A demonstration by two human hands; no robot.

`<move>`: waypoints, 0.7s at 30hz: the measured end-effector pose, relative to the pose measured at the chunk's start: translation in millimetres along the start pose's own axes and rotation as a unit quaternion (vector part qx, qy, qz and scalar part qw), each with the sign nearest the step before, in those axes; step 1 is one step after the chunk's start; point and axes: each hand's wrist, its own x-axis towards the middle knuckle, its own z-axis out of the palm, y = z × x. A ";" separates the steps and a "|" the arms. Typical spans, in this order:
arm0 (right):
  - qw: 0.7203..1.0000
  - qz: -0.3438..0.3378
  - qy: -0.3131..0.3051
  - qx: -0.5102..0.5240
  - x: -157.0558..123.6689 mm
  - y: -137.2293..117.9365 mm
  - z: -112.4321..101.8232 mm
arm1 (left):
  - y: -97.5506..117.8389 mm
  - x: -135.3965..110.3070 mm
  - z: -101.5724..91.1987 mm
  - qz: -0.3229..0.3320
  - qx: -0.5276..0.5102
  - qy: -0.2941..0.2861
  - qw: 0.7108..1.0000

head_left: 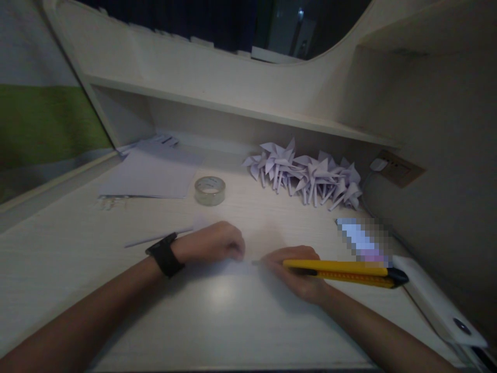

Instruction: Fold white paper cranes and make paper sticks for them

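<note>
My left hand (217, 242), with a black watch on its wrist, rests with curled fingers on a small piece of white paper (233, 267) that lies on the desk. Its fingertips are partly hidden and a little blurred. Just to the right, my right hand (297, 269) is closed around a yellow utility knife (337, 268) with a black end. The knife's front end points left toward the paper, close to my left fingers. Behind my left wrist lies a thin rolled paper stick (155, 238).
A roll of clear tape (209, 191) stands beyond my left hand, right of a stack of white paper (155, 168). Several paper pinwheels (310, 176) are heaped under the shelf (233, 111). At right lie a blurred-out phone (361, 241) and a white device (438, 300).
</note>
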 end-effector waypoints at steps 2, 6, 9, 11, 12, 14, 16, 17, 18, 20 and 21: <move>1.000 -0.007 0.002 -0.010 -0.4 -3.5 0.7 | 2.2 -1.6 -2.3 -0.011 0.018 -0.009 1.000; 1.000 -0.009 0.003 -0.019 -1.2 -12.0 2.0 | 6.0 -4.5 -2.8 -0.026 0.038 -0.016 0.999; 1.000 -0.013 0.001 -0.027 -2.7 -14.4 3.4 | 5.1 -5.2 0.8 -0.022 0.041 -0.016 0.999; 0.999 -0.020 -0.004 -0.037 -3.7 -13.6 4.5 | 2.5 -5.0 4.1 -0.019 0.042 -0.012 0.999; 0.999 -0.025 -0.008 -0.043 -4.1 -12.9 4.9 | 1.1 -4.8 5.6 -0.015 0.040 -0.009 0.999; 0.998 -0.033 -0.015 -0.056 -4.2 -11.7 5.6 | -0.9 -4.2 7.7 -0.009 0.033 -0.006 0.999; 0.997 -0.037 -0.020 -0.063 -3.7 -11.5 6.1 | -1.1 -3.4 8.3 -0.006 0.030 -0.005 1.000; 0.997 -0.038 -0.021 -0.066 -3.3 -11.8 6.4 | -0.7 -3.1 8.2 -0.005 0.033 -0.004 0.999; 0.997 -0.038 -0.020 -0.068 -2.9 -12.4 6.5 | -0.1 -2.7 7.9 -0.005 0.037 -0.002 0.999; 0.996 -0.039 -0.024 -0.072 -2.0 -13.8 6.6 | 0.9 -2.0 7.4 -0.006 0.042 0.003 0.999; 0.996 -0.040 -0.027 -0.073 -1.7 -14.6 6.4 | 1.1 -1.8 7.2 -0.007 0.041 0.003 0.999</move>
